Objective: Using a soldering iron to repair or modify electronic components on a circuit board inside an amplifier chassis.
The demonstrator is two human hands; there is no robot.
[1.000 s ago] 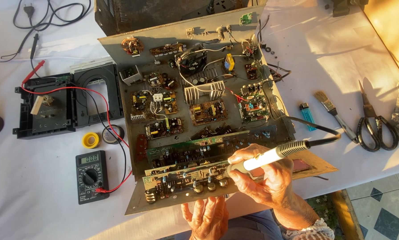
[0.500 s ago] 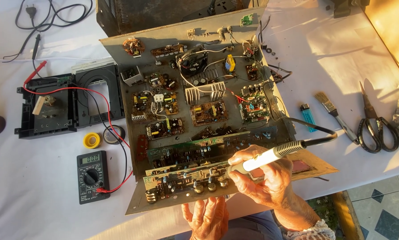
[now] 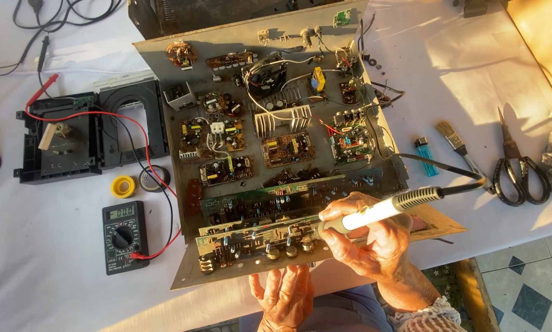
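A large grey metal chassis (image 3: 165, 55) full of small circuit boards lies on a white-covered table. My right hand (image 3: 374, 237) grips a soldering iron (image 3: 380, 210) with a white and black handle, its tip down at the long board (image 3: 270, 230) along the chassis's near edge. Below that edge, my left hand (image 3: 283, 296) rests with fingers spread, palm up under the chassis front; it holds nothing that I can see.
A black multimeter (image 3: 123, 237) with red leads sits to the left, beside a yellow tape roll (image 3: 123, 185) and a black plastic drive frame (image 3: 91, 132). Right of the chassis lie a blue lighter (image 3: 426, 157), a brush (image 3: 457, 144) and black scissors (image 3: 521, 172).
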